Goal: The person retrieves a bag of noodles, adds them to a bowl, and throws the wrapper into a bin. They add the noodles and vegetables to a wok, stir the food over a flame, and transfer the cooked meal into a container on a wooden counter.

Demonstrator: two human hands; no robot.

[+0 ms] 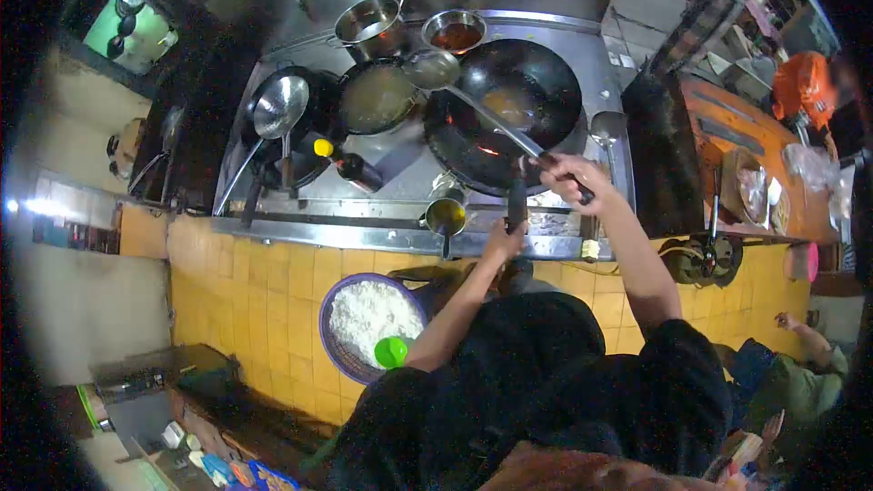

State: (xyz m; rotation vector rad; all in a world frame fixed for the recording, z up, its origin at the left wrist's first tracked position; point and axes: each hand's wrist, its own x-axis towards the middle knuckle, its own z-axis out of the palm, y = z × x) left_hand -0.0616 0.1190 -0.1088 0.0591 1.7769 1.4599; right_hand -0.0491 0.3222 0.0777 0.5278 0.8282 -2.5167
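My right hand (577, 184) is closed round the handle of a long ladle (496, 120). The ladle's bowl hangs between a pan of cloudy liquid (377, 98) and the big black wok (555, 82). In the wok's bottom lies a little brownish liquid, and an orange glow shows at its near side. My left hand (505, 241) grips the wok's handle (516, 200) at the stove's front edge. Just left of that hand stands a small metal pot (446, 215) with yellowish liquid in it.
Behind the wok are a steel pot (371, 25) and a bowl of red sauce (456, 32). A skimmer (282, 107), a yellow-capped bottle (357, 171) and a spatula (607, 125) lie about the stove. A purple basket of rice (326, 332) stands below left. Another person's arm (809, 341) shows right.
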